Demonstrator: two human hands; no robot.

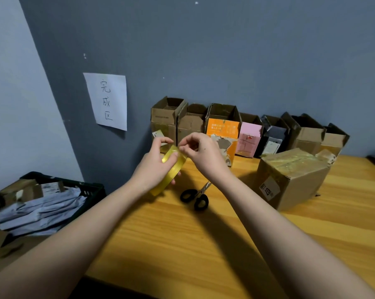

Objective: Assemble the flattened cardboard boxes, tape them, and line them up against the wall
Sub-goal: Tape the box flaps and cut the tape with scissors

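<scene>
Seven boxes already line the wall; you hold the tape roll in your left hand, right hand fingers pinching its end (eighth box waits on bench, flats remain in crate).

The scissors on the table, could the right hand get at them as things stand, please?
Probably not at once: the scissors lie unobstructed just below, but the right hand is busy picking at the tape roll.

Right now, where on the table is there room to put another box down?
Bare wood lies near the front edge of the table, below the scissors, and right of the taped box. It is crowded by the wall, where the box row stands.
</scene>
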